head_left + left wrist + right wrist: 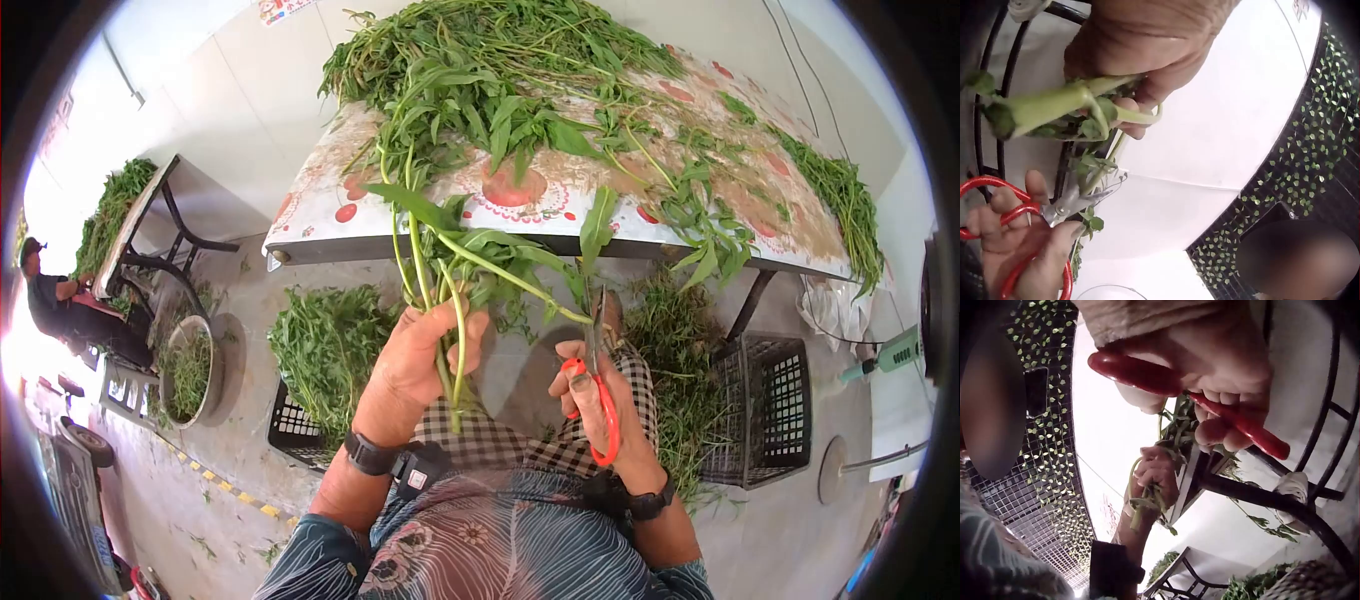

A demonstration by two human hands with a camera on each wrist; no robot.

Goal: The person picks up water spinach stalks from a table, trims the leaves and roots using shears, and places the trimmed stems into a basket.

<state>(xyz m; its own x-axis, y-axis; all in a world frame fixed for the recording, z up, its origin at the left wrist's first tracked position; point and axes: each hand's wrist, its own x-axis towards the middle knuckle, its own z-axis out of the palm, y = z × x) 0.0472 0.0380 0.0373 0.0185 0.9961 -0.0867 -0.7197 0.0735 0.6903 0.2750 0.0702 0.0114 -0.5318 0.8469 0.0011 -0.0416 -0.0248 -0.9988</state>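
My left hand point(415, 350) grips several long green leafy stems point(463, 345) in front of the table edge, their lower ends hanging below the fist. In the left wrist view, one thick stem point(1047, 109) points out from under that hand toward the camera. My right hand point(615, 400) holds red-handled scissors point(609, 430), fingers and thumb through the loops. The scissor blades point(598, 325) point up, close to a stem that slants right from the left hand. In the left wrist view the metal blades point(1075, 203) stand slightly apart beside thin leafy stems.
A patterned-cloth table point(320, 205) bears a big heap of greens point(500, 45) and loose sprigs. Below stand a black crate point(775, 410) on the right and a leaf-filled crate point(290, 425) on the left. A tub point(213, 385) and another person point(60, 300) are further left.
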